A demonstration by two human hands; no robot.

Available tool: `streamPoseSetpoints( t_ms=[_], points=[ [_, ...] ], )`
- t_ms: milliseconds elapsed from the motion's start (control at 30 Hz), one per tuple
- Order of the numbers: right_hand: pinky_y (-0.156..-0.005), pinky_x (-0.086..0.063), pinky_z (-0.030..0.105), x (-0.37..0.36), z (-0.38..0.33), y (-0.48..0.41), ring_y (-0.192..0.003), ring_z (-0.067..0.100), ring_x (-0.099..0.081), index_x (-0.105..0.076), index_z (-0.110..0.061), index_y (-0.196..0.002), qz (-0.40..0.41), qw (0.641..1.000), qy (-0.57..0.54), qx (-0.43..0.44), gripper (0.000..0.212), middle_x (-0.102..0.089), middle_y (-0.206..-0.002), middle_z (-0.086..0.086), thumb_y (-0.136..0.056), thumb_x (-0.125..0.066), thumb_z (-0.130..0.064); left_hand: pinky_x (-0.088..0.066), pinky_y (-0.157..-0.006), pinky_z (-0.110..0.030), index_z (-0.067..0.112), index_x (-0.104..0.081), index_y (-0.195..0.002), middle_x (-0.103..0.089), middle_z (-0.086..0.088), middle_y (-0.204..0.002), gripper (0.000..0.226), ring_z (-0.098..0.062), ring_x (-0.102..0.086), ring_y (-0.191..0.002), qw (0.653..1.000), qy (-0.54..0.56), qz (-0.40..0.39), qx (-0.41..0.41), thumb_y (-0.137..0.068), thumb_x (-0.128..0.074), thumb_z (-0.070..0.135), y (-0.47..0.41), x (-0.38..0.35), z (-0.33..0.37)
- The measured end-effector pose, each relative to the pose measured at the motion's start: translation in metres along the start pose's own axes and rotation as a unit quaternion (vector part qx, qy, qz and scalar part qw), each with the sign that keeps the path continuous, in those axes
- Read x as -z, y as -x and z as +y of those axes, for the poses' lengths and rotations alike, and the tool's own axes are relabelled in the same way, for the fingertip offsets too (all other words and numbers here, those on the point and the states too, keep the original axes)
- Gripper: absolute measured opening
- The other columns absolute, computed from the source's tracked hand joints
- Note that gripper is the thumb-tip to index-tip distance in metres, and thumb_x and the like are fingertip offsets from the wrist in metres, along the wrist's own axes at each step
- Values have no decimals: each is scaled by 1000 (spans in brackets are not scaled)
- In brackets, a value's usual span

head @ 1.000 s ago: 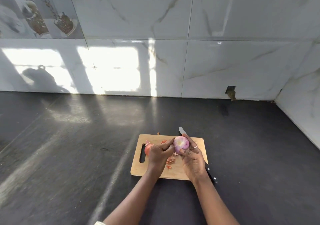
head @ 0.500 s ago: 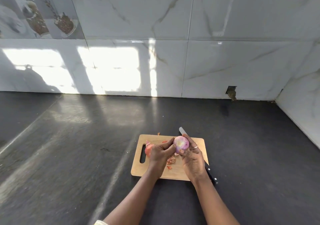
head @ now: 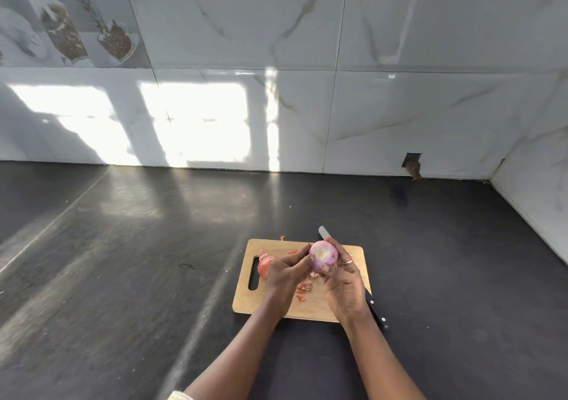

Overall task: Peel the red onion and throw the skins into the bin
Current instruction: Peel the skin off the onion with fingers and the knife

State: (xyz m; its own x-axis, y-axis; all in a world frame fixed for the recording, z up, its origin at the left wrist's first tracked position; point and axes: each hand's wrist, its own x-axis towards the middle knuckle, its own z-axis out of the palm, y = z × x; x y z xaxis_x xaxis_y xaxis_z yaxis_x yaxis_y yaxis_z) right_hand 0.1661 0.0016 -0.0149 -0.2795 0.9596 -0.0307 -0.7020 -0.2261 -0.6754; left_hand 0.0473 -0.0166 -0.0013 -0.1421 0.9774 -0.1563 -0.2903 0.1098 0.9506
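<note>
Two hands share the red onion (head: 323,255) above the cutting board (head: 246,302): our right hand (head: 344,287) cups it in curled fingers, and our left hand (head: 284,273) pinches at its side. We should lift each loose layer from the cut end and gather the skins (head: 304,287) on the board.

Peeled pale-pink red onion (head: 323,255) held above board, skins (head: 304,286) scattered below

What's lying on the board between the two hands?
Loose bits of onion skin lie there on the board, under the held onion, in the head view.
</note>
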Motion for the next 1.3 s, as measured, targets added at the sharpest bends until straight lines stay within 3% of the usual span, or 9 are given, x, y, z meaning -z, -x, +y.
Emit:
streamPoseSetpoints(
  t_ms=[100,300,467,600,733,867,1100,1200,1300],
  points=[
    [-73,-57,26,1,1,-1,-95,24,-66,-47,7,-130,10,1000,1,0,106,-62,-119,15,-38,-95,-12,-51,-91,-27,6,-66,-106,-73,1,-95,23,-15,-66,-95,1000,10,-11,1,-84,-60,2,-1,0,0],
    [-76,-57,27,1,1,-2,-99,26,-64,-47,4,-133,5,1000,-7,-2,106,-59,-126,17,-39,-94,-10,-53,-87,-23,-6,-58,-115,-68,-7,-106,28,-13,-66,-94,999,42,-3,5,-88,-51,-3,-2,-1,-1],
    [-78,-57,29,2,3,-3,-99,30,-62,-48,4,-132,8,1000,-9,-6,103,-53,-126,24,-41,-93,-11,-51,-70,-14,0,-62,-111,-71,14,-77,25,1,-61,-70,999,-35,21,-12,-89,-49,-3,-2,-1,-1],
    [-77,-57,29,0,3,-3,-94,26,-65,-48,3,-132,6,1000,-14,-10,105,-64,-114,14,-39,-94,-12,-49,-77,-26,4,-67,-106,-70,2,-82,26,-10,-58,-76,997,-60,49,-29,-88,-50,-5,-2,1,0],
    [-74,-57,27,0,4,-3,-91,26,-65,-48,3,-133,15,1000,-12,-10,105,-60,-113,19,-39,-93,-12,-52,-66,-14,-1,-67,-103,-73,4,-77,24,-5,-65,-72,999,-26,40,-23,-88,-50,-6,1,0,3],
    [-73,-57,27,-1,3,-2,-91,25,-67,-53,2,-125,9,1000,-6,-6,98,-67,-110,12,-37,-94,-12,-55,-82,-25,9,-70,-99,-74,3,-88,18,-15,-69,-89,1000,-16,12,-19,-85,-60,2,3,1,5],
    [-74,-57,27,-1,4,-3,-94,28,-65,-48,3,-133,17,1000,-2,-9,106,-58,-115,22,-39,-94,-13,-49,-95,-39,-3,-64,-105,-68,-9,-108,21,-25,-62,-105,999,-30,39,-16,-86,-57,-1,0,2,3],
    [-75,-57,28,0,5,-4,-94,29,-63,-48,3,-133,10,1000,-8,-8,104,-55,-116,24,-40,-93,-12,-54,-85,-27,2,-71,-86,-65,-12,-114,19,-16,-64,-102,998,-41,50,-20,-87,-54,-5,2,0,5],
    [-76,-57,28,0,5,-4,-96,32,-61,-49,2,-132,9,1000,-10,-8,101,-54,-116,24,-42,-92,-11,-55,-75,-17,-6,-67,-96,-65,-14,-112,18,-7,-66,-89,997,-45,50,-22,-87,-52,-7,-1,2,2]
  ],
)
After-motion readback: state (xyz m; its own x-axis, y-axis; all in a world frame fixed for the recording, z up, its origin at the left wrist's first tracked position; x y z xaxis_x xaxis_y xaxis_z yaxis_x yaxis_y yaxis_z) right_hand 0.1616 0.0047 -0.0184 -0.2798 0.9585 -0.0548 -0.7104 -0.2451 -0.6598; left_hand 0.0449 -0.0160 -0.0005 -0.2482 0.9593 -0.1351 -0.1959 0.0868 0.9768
